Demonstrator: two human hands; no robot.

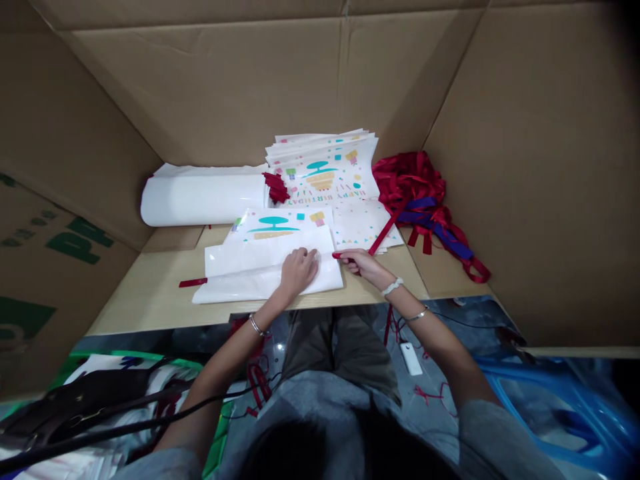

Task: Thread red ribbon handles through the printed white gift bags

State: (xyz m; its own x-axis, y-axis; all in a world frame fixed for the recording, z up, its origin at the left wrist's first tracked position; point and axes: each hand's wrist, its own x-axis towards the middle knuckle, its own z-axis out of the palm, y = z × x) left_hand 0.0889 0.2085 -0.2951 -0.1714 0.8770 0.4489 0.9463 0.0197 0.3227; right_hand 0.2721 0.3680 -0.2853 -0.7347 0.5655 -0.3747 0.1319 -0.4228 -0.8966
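In front of me lies a white plastic sheet (240, 287), folded over, with a colourful cake print on the part behind the fold. My left hand (299, 270) rests on top of it near the right end, fingers slightly bent and pressing down. A short red ribbon end (193, 283) sticks out from the fold's left side. At the sheet's right edge, my right hand (361, 262) pinches a red ribbon (384, 230), its tip poking out past the fingers toward the fold. That ribbon runs back toward a red ribbon heap (413, 177).
Behind are a stack of "Happy Birthday" printed sheets (325, 173), a white roll (205, 197) and a bundle of cut red ribbon pieces (277, 188). Cardboard walls (250, 87) enclose the table (135, 300). Below are a blue plastic stool (550, 400) and a dark bag (75, 407).
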